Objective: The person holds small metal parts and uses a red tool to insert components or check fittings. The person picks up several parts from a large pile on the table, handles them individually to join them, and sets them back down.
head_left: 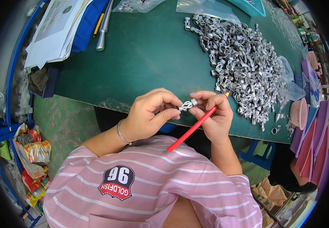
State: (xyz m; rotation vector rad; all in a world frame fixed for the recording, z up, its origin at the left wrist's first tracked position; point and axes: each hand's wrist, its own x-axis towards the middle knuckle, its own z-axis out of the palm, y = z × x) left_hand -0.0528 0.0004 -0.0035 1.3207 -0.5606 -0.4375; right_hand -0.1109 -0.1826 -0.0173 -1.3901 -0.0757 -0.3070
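A small silver metal piece with a twisted open body and a ribbed end (187, 105) is held level between both hands, just off the table's near edge. My left hand (148, 111) pinches one end of it between thumb and fingertips. The ribbed end is between the fingers of my right hand (217, 117). Across that same hand lies a red pencil (193, 132), its yellowish tip up by the fingers and its long end slanting down toward my shirt. To the right, a large heap of similar silver metal pieces (244, 64) covers the table.
The green table (141, 53) spreads ahead. At its far left are papers (52, 30), a blue bin (86, 28), a yellow pencil (99, 24) and a metal rod (102, 38). Clear plastic bags (210, 11) lie behind the heap. A pink bowl (299, 114) stands at the right.
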